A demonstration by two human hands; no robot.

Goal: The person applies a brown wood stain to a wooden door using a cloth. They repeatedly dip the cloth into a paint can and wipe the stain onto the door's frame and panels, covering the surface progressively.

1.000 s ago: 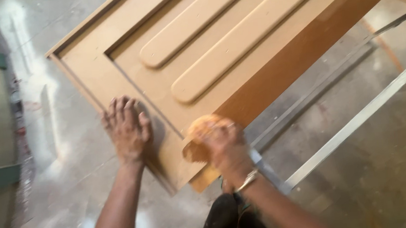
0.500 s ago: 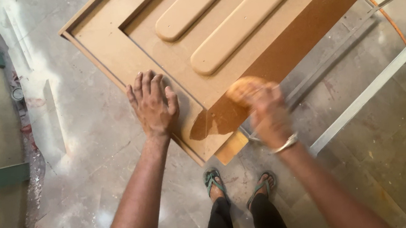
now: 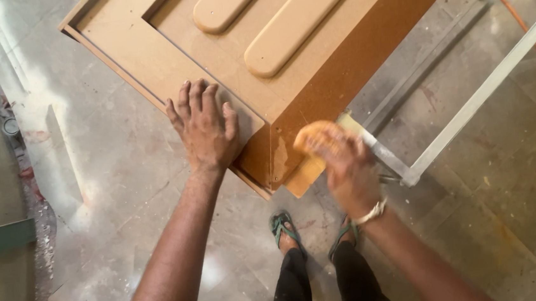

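Basically left hand (image 3: 205,127) lay flat, fingers spread, pinning the brown panelled door (image 3: 260,49) near its corner, while right hand (image 3: 346,166) was closed around an orange sanding pad (image 3: 315,137) at the dark edge; best kept flat, even pressure.

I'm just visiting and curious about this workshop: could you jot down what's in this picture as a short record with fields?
Workpiece: brown wooden door panel with two raised oblong strips, on a metal frame
Left hand: flat, fingers spread, on the panel near its corner
Right hand: blurred, holding an orange pad against the panel's side edge
Floor: dusty concrete
Feet: green sandals
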